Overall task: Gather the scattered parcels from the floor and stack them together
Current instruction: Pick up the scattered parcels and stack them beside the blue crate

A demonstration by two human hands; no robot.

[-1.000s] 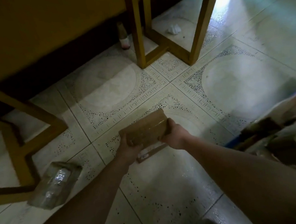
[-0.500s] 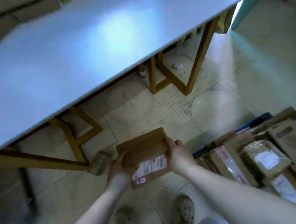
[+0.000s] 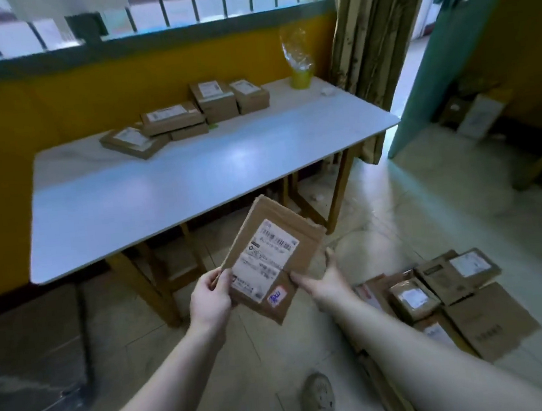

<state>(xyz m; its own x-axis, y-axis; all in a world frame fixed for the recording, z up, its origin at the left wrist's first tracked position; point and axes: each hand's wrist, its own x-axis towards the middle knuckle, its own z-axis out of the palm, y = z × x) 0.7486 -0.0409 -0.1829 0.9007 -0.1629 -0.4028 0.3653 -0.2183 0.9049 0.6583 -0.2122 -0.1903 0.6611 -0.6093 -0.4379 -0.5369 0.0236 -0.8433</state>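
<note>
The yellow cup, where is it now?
Head view: the yellow cup stands at the white table's far right corner, right of the stacked parcels, near the curtain.

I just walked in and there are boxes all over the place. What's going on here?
A person stands at a white table, holding a flat cardboard parcel label side up. The left hand pinches its lower left edge and the right hand grips its right edge. A group of parcels sits on the far side of the table, some stacked. More floor parcels lie to the person's right, not yet gathered.
</note>
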